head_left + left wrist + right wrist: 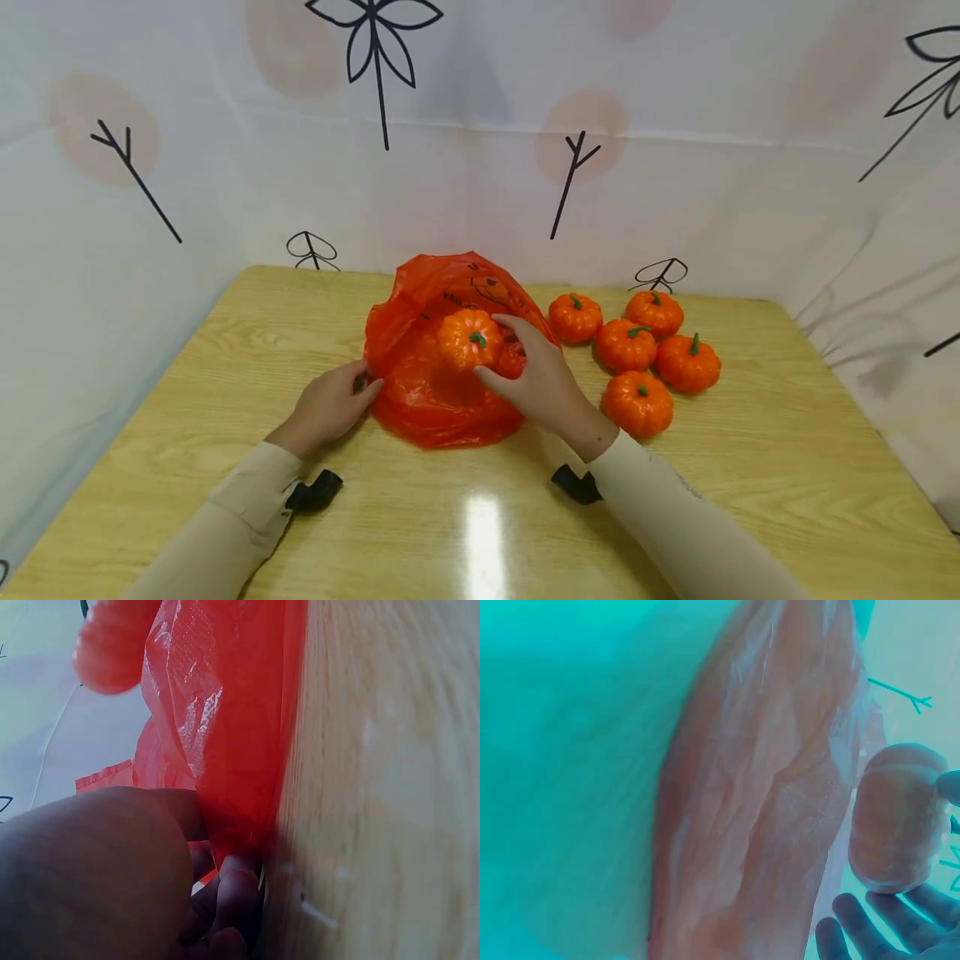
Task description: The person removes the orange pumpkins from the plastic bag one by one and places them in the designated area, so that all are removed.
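An orange toy pumpkin with a green stem is held in my right hand, above the open mouth of a red plastic bag. In the right wrist view, thumb and fingers grip the pumpkin from opposite sides, beside the bag's wall. My left hand pinches the bag's left edge between thumb and fingers, low by the table. The left wrist view shows those fingers at the bag's film. A darker red shape in the bag beside my right hand is too covered to tell.
Several more orange pumpkins stand grouped on the wooden table, right of the bag. The nearest pumpkin sits close to my right wrist. A white patterned cloth hangs behind the table.
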Action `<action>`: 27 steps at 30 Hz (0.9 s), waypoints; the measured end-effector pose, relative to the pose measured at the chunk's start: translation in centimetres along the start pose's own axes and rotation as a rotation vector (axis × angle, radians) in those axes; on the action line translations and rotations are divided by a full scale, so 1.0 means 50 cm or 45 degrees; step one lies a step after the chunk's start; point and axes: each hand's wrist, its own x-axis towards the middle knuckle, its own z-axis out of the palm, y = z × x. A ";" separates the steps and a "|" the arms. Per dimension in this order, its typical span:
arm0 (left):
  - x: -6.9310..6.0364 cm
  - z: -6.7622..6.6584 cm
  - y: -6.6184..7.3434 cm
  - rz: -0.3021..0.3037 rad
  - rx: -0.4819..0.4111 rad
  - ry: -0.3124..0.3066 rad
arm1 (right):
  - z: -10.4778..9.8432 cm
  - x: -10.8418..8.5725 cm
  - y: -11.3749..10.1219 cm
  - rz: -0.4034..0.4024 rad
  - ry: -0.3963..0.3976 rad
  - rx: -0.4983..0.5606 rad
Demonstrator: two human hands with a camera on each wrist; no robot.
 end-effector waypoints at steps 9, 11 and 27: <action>0.000 0.000 -0.008 -0.014 0.007 0.008 | -0.027 -0.068 0.016 0.010 0.009 -0.017; -0.001 0.002 -0.010 -0.020 0.010 0.000 | -0.033 -0.081 0.021 0.001 0.008 -0.019; 0.001 -0.001 -0.011 -0.032 -0.071 0.008 | -0.089 -0.143 0.054 0.106 -0.077 -0.086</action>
